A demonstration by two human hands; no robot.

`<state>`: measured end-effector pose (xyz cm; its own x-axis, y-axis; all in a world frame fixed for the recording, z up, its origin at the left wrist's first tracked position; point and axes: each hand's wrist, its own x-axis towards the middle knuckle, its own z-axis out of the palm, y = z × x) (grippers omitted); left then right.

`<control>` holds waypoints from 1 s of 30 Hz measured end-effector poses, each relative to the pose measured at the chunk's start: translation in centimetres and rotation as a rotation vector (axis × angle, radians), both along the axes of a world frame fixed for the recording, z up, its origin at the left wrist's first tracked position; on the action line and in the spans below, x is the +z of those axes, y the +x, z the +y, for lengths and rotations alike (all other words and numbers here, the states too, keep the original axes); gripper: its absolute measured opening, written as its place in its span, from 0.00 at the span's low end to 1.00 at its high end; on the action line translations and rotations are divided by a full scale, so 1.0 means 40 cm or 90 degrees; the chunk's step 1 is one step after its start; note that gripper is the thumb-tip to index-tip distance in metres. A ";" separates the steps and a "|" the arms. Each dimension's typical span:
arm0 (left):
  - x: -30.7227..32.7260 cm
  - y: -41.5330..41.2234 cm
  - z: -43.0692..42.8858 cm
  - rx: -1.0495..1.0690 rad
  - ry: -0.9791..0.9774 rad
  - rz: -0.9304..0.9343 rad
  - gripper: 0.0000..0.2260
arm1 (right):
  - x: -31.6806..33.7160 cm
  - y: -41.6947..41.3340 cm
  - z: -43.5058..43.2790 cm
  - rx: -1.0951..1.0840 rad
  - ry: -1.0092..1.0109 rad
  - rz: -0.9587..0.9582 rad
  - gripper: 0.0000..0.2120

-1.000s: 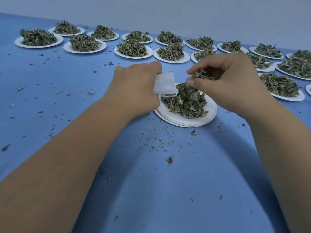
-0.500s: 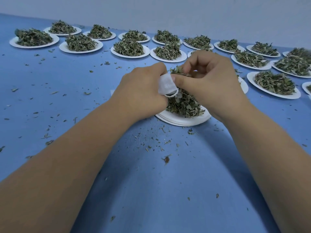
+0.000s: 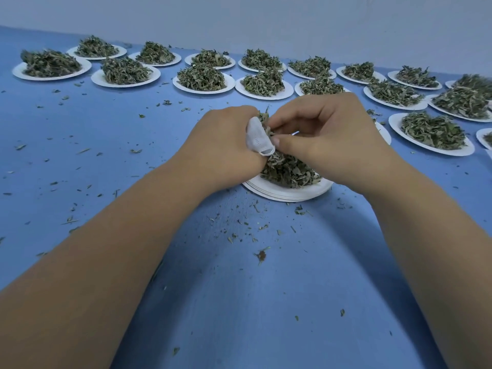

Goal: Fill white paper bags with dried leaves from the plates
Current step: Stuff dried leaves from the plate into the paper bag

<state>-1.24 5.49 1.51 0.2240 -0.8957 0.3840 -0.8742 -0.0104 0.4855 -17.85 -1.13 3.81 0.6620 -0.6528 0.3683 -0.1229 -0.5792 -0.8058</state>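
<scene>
Foreground: blue tabletop (image 3: 239,302), littered with green leaf crumbs (image 3: 262,255). Middle ground: left hand (image 3: 226,147) gripping a small white paper bag (image 3: 257,135), mouth turned rightward above the nearest plate. Right hand (image 3: 327,139) pinching a tuft of dried green leaves (image 3: 265,121) at that mouth, fingertips touching the bag.

Judged step: stuffing the pinch inside. For a clean fill, keep the mouth spread, push the tuft well past the rim before releasing, work directly over the plate to catch spills, and avoid crushing the thin paper. Fill level of the bag not discernible.

Beneath the hands: stack of round white paper plates (image 3: 287,194) carrying a partly hidden heap (image 3: 287,171) of the same leaves.

Beyond: rows of single white plates (image 3: 205,87), each heaped with leaves, set close together along the far edge, before a pale wall (image 3: 266,20).
</scene>
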 end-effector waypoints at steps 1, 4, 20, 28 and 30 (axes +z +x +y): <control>0.000 -0.001 0.000 -0.007 0.005 -0.015 0.11 | -0.002 0.002 0.001 -0.016 -0.003 -0.005 0.13; 0.003 0.000 -0.001 -0.008 -0.003 -0.071 0.12 | -0.008 0.011 0.005 -0.040 -0.032 -0.033 0.10; -0.002 0.036 -0.035 -0.017 -0.017 -0.089 0.08 | -0.009 -0.002 -0.011 0.014 -0.110 0.174 0.21; 0.003 0.041 -0.021 -0.015 -0.013 -0.059 0.11 | -0.015 0.001 0.001 -0.061 -0.174 0.027 0.10; 0.005 0.036 -0.015 -0.034 0.003 -0.084 0.13 | -0.015 0.006 0.007 -0.067 -0.154 0.001 0.08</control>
